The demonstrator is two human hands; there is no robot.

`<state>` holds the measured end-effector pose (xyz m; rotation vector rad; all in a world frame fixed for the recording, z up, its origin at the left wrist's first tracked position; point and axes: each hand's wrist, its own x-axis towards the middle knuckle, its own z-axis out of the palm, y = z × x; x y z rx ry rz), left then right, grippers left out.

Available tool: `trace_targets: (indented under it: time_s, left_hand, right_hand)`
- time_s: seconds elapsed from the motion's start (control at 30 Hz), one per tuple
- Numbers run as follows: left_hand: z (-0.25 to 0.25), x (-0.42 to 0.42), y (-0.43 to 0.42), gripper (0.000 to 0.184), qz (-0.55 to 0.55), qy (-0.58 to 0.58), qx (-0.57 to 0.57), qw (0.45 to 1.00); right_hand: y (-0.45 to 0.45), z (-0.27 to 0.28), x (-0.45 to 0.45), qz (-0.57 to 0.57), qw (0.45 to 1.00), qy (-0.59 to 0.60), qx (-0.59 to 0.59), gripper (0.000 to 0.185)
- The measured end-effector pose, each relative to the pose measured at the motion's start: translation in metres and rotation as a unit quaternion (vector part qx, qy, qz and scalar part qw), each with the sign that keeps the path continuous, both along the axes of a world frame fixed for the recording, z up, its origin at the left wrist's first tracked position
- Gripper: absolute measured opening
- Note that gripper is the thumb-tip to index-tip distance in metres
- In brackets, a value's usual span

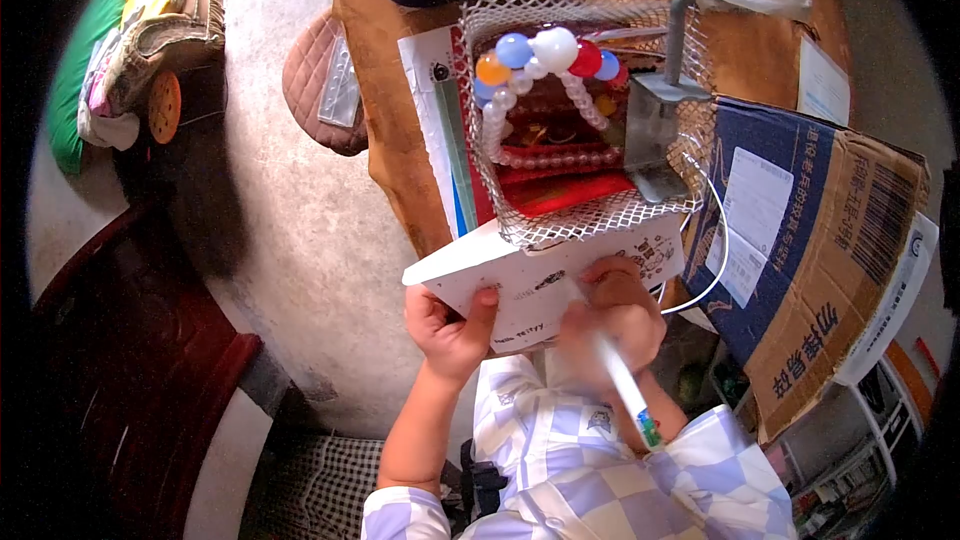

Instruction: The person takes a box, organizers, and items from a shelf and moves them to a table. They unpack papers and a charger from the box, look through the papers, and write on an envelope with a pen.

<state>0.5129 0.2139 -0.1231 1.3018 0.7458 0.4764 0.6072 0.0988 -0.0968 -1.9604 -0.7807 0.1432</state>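
My left hand [452, 330] is closed on the left edge of a flat white sheet-like thing [520, 310], thumb on top and fingers underneath. Small dark drawings and lettering cover its face; whether it is a notebook or a box I cannot tell. My right hand [615, 320], partly smeared by motion, is wrapped round a white pen [622, 378] with a green-blue end pointing back toward me. That hand lies over the right part of the white surface; the pen's tip is hidden. Just beyond the sheet stands a wire mesh basket [560, 225] holding a beaded strap [553, 48] of coloured balls.
A grey metal clamp [665, 120] and white cable [722, 240] are at the basket's right. A cardboard box [830, 240] leans beside the brown-covered table [400, 130]. Left are a round stool [310, 90] with a clear ruler-like plate [341, 90] and dark red furniture [140, 370].
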Motion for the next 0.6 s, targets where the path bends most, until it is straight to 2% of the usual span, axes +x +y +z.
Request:
trace_targets:
  time_s: [0.07, 0.17, 0.27, 0.37, 0.6]
  left_hand:
    - [0.0, -0.0005, -0.0008, 0.044, 0.005, 0.002, -0.004, 1.0]
    - [-0.0003, -0.0015, -0.0006, 0.045, 0.007, 0.007, -0.001, 1.0]
    - [-0.0011, -0.0033, -0.0016, 0.046, 0.005, 0.013, -0.005, 1.0]
    - [-0.0015, -0.0033, -0.0012, 0.047, 0.003, 0.01, -0.007, 1.0]
    - [-0.0014, -0.0024, -0.0021, 0.049, 0.011, 0.008, -0.009, 1.0]
  right_hand:
    - [0.0011, -0.0027, -0.0002, -0.004, 0.999, -0.008, 0.034, 0.025]
    - [0.0014, -0.0007, -0.0007, -0.022, 0.999, 0.013, 0.031, 0.025]
    - [0.0014, 0.0026, 0.0027, 0.007, 1.0, 0.001, 0.016, 0.026]
    - [0.0064, 0.007, 0.0022, -0.03, 0.999, 0.007, -0.014, 0.018]
    - [0.0064, 0.0036, 0.0017, -0.031, 0.999, 0.017, 0.038, 0.018]
